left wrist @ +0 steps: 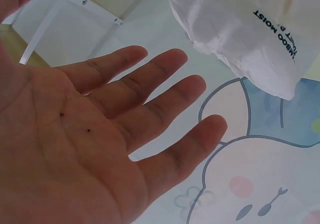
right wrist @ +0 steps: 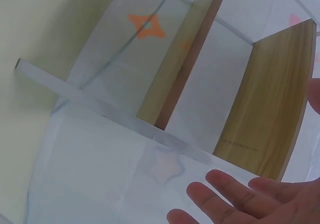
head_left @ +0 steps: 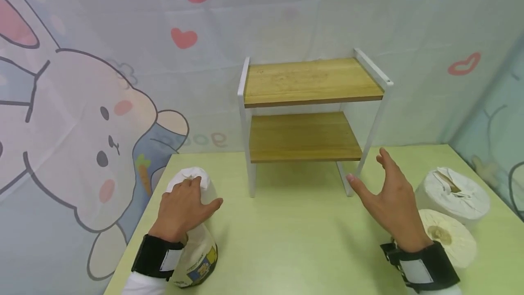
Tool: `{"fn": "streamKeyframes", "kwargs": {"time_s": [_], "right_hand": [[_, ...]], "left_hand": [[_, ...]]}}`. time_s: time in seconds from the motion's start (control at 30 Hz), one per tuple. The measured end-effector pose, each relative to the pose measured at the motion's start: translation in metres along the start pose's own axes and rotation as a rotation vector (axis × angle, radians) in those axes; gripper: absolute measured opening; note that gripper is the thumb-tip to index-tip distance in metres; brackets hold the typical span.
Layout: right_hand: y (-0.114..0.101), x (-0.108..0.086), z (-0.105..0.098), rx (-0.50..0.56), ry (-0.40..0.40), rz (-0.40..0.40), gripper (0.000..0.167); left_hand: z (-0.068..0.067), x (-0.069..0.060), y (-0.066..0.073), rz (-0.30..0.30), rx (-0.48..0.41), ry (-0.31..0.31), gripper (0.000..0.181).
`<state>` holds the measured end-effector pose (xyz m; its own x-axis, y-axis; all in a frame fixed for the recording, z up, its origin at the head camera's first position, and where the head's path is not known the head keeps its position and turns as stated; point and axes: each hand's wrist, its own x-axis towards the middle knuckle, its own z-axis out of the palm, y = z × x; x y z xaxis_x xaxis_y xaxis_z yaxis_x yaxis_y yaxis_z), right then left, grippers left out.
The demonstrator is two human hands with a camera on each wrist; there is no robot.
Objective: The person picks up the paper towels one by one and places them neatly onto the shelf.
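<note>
My left hand (head_left: pixel 182 208) is over the left side of the table with fingers extended and thumb spread. Just beyond its fingertips in the head view stands a white-wrapped roll (head_left: pixel 210 192); the left wrist view shows a gap between the fingers and a white printed wrapper (left wrist: pixel 240 34). Nearer me is another wrapped roll (head_left: pixel 198 258) with a coloured label, partly hidden by that hand and wrist. My right hand (head_left: pixel 393 199), fingers spread and holding nothing, hovers in front of the right leg of a two-tier wooden shelf (head_left: pixel 311 138) with a white frame.
Two more wrapped rolls, one white (head_left: pixel 458 197) and one cream (head_left: pixel 454 240), stand at the right beside my right forearm. The pale yellow table (head_left: pixel 278 236) ends at a printed cloth backdrop (head_left: pixel 286 26). A dark cable (head_left: pixel 511 185) hangs at the far right.
</note>
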<state>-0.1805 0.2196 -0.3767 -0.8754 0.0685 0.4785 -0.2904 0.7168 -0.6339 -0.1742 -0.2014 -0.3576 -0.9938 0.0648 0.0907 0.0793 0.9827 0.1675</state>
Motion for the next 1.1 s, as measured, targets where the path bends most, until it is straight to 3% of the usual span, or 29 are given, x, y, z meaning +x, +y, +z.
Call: {"fn": "streamKeyframes", "kwargs": {"time_s": [0.67, 1.1], "right_hand": [[-0.002, 0.009, 0.002, 0.019, 0.084, -0.038, 0.085], [0.002, 0.018, 0.001, 0.041, 0.136, 0.005, 0.072]], "left_hand": [[-0.002, 0.008, -0.017, -0.004, 0.007, -0.076, 0.066], [-0.005, 0.018, -0.019, 0.019, 0.026, -0.033, 0.05]]}}
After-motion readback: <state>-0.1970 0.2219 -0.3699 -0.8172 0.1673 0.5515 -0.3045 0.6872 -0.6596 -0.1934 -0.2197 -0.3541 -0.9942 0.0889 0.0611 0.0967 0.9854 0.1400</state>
